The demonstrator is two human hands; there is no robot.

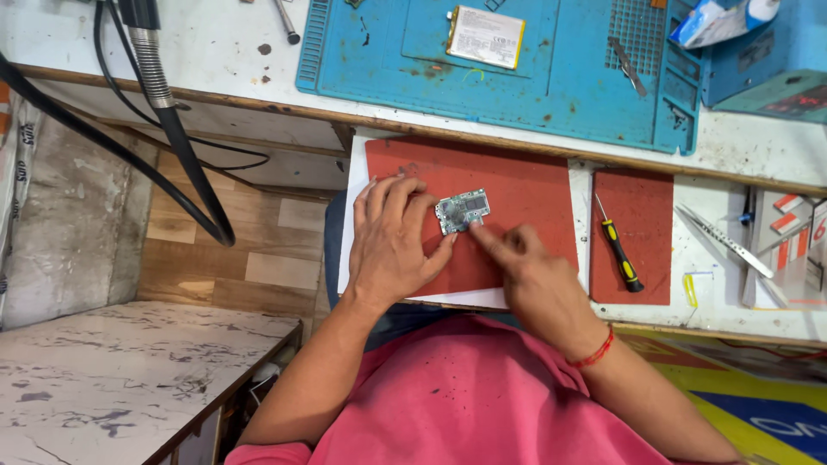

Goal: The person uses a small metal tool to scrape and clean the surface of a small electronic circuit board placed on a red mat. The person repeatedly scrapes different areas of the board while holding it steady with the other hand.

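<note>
Blue tray: a big blue tray (551, 86) lies on the tabletop (215, 60) at the top. It has flat sections and a grid of tiny holes.
In the tray: a flat white and yellow battery (485, 36) lies in one section. A thin grey metal tool (627, 66) lies near the grid of holes.
Blue box: a blue box (758, 60) sits at the right of the tray, with a white and blue packet (719, 19) on its edge.
Small board: a little grey-green circuit board (462, 211) lies flat on a big red mat (517, 198). It is a small rectangle with tiny shiny parts on top.
Left hand: the left hand (392, 241) lies flat on the red mat. Its fingers are open and spread, and the thumb touches the board's lower left edge.
Right hand: the right hand (525, 267) has one finger stretched out, its tip touching the board's lower right edge. The other fingers are curled in, holding nothing.
Nearby: a screwdriver (618, 245) with a black and yellow handle lies on a smaller red mat (646, 207). Silver tweezers (724, 239) lie farther right.
</note>
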